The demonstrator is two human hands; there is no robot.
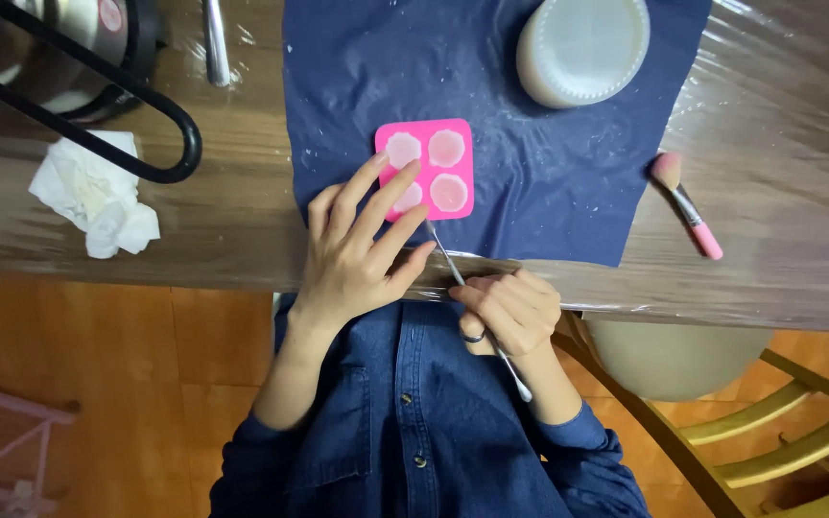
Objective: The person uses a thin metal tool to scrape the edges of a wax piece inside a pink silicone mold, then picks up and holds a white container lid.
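- The left hand [352,254] lies flat and open, fingers spread, with the fingertips resting on the near left corner of the pink mould [426,169].
- The mould sits just beyond the left hand on the blue cloth [530,201]; it has four round cavities filled with a pale material, and one cavity is partly covered by the fingers.
- The right hand [510,312] is closed around a thin metal tool [477,309], gripping it like a pen.
- The tool tip points away from the right hand toward the near edge of the mould, close beside the left index finger.
- A pink brush [688,206] lies to the right of the right hand, on the table [242,211].
- A round white container [582,48] stands farther out, beyond the right hand, on the cloth.
- A crumpled tissue [98,197] lies well to the left of the left hand.
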